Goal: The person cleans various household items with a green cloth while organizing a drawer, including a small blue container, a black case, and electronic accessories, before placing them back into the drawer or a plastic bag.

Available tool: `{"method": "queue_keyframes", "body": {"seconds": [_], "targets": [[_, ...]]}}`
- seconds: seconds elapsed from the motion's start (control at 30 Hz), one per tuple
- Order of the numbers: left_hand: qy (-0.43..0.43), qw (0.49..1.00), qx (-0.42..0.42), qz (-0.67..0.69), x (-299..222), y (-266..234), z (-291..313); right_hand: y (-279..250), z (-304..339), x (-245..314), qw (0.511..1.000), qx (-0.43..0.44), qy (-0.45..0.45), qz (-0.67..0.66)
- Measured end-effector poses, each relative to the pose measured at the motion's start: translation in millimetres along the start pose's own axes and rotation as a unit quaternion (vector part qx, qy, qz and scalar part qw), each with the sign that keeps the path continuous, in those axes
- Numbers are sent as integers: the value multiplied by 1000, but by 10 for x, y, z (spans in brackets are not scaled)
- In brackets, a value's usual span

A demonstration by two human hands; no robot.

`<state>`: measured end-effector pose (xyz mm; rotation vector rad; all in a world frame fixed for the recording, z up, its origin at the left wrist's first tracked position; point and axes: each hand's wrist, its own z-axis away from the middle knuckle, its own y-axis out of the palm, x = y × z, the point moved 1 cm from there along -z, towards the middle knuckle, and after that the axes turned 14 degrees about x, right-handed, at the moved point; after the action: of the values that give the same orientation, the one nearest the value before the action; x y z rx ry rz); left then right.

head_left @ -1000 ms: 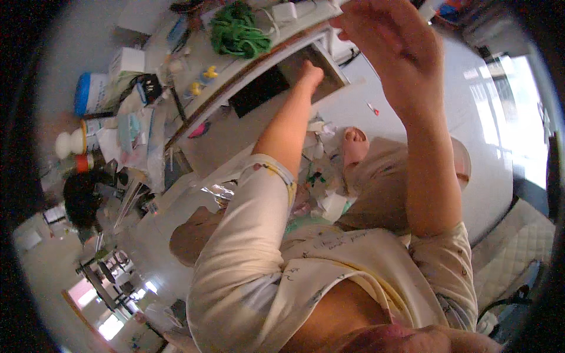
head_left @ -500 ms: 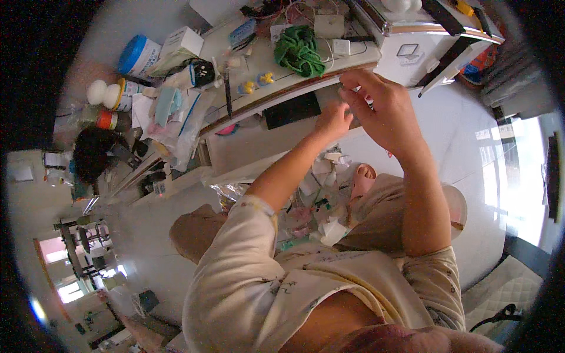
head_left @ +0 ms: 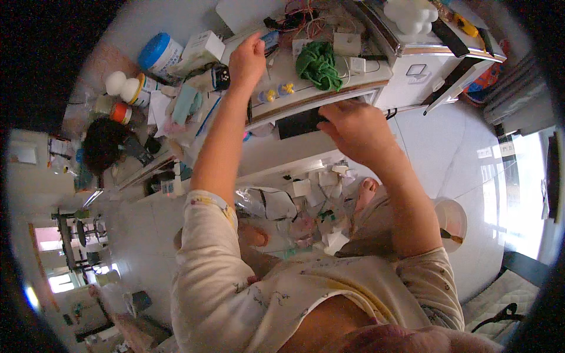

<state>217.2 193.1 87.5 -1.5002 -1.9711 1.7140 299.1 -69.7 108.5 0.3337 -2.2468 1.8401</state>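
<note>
Head view, looking straight down over a cluttered white desk (head_left: 329, 94). Left hand (head_left: 247, 59) stretched far out over the desk top, fingers curled together and resting against a small blue object (head_left: 271, 39) beside a tangle of red and orange wires (head_left: 297, 15); whether anything is actually pinched there cannot be told. Right hand (head_left: 356, 132) lower down at the desk's front edge, fingers bent loosely and slightly apart, fingertips touching the end of a flat black rectangular thing (head_left: 300, 122) tucked just under the desk lip; dark, matte, long and thin, lying level along the edge, only partly visible. Between the two hands, a bunched green cord (head_left: 318, 65) lying on the desk top, with two small yellow-and-blue pieces (head_left: 276, 92) just beside it. Farther left, a white tub with a blue lid (head_left: 159, 54), a white carton (head_left: 200, 46) and a small black device (head_left: 219, 76). Below the desk, crumpled papers and plastic wrappers (head_left: 312, 206) scattered on the pale tiled floor (head_left: 447, 147), near a bare foot (head_left: 366, 191).
</note>
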Motion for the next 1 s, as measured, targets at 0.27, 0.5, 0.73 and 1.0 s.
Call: {"method": "queue_keyframes", "body": {"seconds": [0.27,0.5,0.73,1.0], "targets": [[-117,962,154,-190,724,566,-721,130,-62,63,996,58,-61,5],[-149,922,120,-337,314,368,-646,160,-1,12,995,74,-56,43],[-32,982,-171,-80,144,-168,-353,209,12,70,992,86,-74,48],[31,893,-18,449,-524,-383,472,163,-52,92,999,17,35,-6]]}}
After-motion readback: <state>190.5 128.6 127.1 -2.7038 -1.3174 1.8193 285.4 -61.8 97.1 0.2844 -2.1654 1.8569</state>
